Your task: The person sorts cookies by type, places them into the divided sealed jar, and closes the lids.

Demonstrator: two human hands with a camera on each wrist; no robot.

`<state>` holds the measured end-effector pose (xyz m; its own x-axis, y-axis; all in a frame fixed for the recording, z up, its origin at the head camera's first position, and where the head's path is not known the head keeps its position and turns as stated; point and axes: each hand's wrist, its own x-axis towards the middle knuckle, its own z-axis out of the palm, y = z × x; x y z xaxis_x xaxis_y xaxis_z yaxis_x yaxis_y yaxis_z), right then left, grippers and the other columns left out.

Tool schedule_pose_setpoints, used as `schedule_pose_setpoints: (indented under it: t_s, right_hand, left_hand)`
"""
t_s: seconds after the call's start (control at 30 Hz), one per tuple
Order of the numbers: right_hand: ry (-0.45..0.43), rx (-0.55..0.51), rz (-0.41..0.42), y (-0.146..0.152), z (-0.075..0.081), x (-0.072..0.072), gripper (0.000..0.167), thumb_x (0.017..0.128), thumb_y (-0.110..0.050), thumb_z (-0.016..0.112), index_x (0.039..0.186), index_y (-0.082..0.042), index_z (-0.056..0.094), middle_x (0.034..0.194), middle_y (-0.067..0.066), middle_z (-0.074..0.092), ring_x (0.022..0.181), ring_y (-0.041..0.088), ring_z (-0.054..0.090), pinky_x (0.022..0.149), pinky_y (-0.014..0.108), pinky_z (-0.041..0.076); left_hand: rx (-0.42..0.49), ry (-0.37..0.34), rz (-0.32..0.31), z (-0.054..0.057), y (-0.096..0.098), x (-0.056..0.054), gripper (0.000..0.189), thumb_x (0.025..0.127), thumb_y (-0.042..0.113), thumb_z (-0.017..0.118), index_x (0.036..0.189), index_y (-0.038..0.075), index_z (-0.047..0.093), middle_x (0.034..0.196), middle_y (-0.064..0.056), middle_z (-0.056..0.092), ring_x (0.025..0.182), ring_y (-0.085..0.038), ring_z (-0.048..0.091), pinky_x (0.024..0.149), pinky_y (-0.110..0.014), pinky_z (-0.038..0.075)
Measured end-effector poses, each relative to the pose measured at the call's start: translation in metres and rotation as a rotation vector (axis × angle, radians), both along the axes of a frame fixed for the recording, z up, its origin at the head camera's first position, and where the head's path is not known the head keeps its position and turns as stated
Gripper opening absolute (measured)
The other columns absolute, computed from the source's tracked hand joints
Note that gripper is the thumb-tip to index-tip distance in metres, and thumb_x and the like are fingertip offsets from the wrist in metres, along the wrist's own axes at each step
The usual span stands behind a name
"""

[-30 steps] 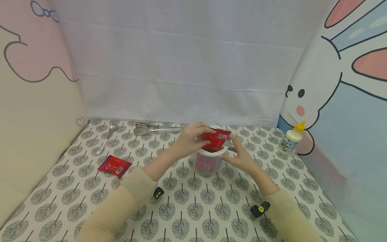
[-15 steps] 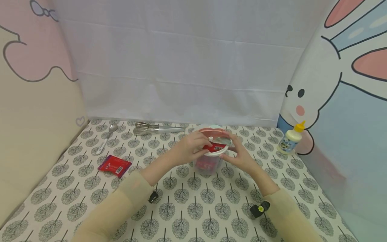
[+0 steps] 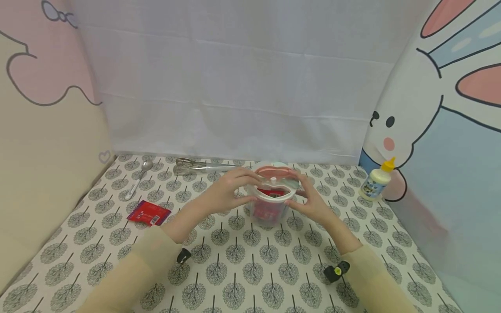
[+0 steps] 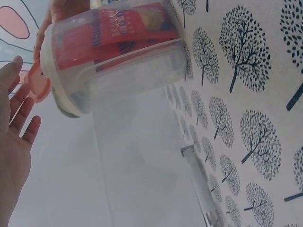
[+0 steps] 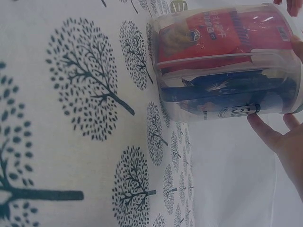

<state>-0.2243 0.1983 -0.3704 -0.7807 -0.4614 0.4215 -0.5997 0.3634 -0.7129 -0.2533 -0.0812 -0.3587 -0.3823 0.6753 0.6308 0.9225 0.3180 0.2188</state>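
A clear plastic container with a white rim stands upright on the table, its pink flap raised. Red snack packets fill one side of it, and dark blue packets show through the wall in the right wrist view. My right hand holds the container at the rim, thumb in front and fingers round the far side. Beside the opening is my left hand, fingers spread and holding nothing; in the left wrist view it is apart from the container. Another red snack packet lies on the left.
Metal tongs lie behind the left hand near the back curtain. A spoon rests at the back left. At the right stands a glue-like bottle with a yellow tip. Printed curtains border the patterned tablecloth.
My left hand lowered a red snack packet into the container, let go of it and drew back to the left. My right hand stayed on the rim.
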Motion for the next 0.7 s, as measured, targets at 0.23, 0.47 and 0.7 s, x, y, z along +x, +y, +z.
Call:
schedule_pose_setpoints:
  t_s: [0.23, 0.47, 0.7]
  right_hand:
    - [0.006, 0.007, -0.003, 0.002, -0.002, -0.001, 0.084, 0.078, 0.005, 0.07, 0.146, -0.004, 0.023, 0.143, 0.021, 0.033, 0.129, 0.039, 0.035, 0.098, 0.055, 0.043]
    - [0.009, 0.013, -0.004, 0.002, -0.005, -0.003, 0.084, 0.078, 0.003, 0.071, 0.146, -0.006, 0.023, 0.143, 0.02, 0.034, 0.13, 0.038, 0.035, 0.099, 0.053, 0.044]
    - [0.016, 0.01, -0.008, 0.002, -0.004, -0.002, 0.084, 0.077, 0.003, 0.071, 0.146, -0.005, 0.024, 0.143, 0.02, 0.034, 0.129, 0.038, 0.036, 0.098, 0.054, 0.044]
  left_hand:
    - [-0.106, -0.199, 0.147, 0.009, -0.048, 0.006, 0.061, 0.079, 0.029, 0.075, 0.134, 0.018, 0.05, 0.138, 0.001, 0.051, 0.131, -0.021, 0.04, 0.114, -0.046, 0.027]
    - [-0.205, -0.432, 0.312, -0.013, -0.111, 0.005, 0.081, 0.074, 0.035, 0.078, 0.143, 0.022, 0.038, 0.146, -0.001, 0.041, 0.136, -0.031, 0.031, 0.11, -0.058, 0.025]
    - [-0.309, -0.476, 0.424, -0.041, -0.169, -0.005, 0.088, 0.072, 0.035, 0.081, 0.144, 0.014, 0.036, 0.145, -0.014, 0.04, 0.133, -0.041, 0.032, 0.108, -0.064, 0.021]
